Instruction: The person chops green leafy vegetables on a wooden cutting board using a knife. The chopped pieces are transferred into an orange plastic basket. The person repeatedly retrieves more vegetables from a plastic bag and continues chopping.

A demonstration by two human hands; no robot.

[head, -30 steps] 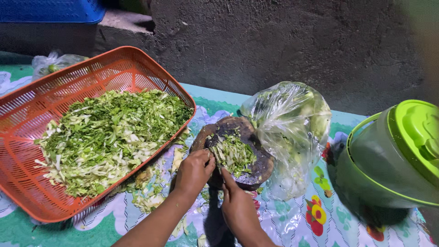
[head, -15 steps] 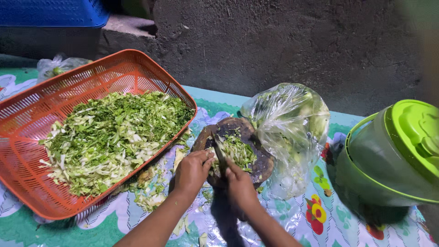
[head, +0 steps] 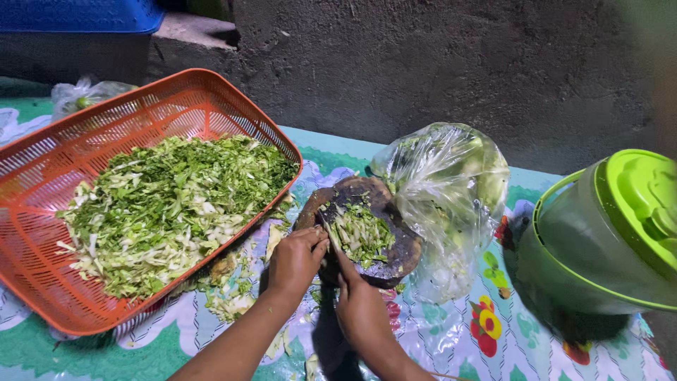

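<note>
chopped greens [head: 361,233] on round dark board [head: 395,257], just beyond left hand [head: 296,259] and right hand [head: 361,307], both gripping its near edge

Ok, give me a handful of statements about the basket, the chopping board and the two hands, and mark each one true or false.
1. The orange basket holds a heap of chopped greens. True.
2. The round dark chopping board is bare. False: a small pile of shredded greens lies on it.
3. The left hand rests at the near edge of the board. True.
4. The clear plastic bag sits inside the basket. False: it stands on the patterned cloth beside the board, on the side away from the basket.
5. The right hand is lifting the green-lidded container. False: that hand is at the board, and the container stands untouched at the far right.
</note>
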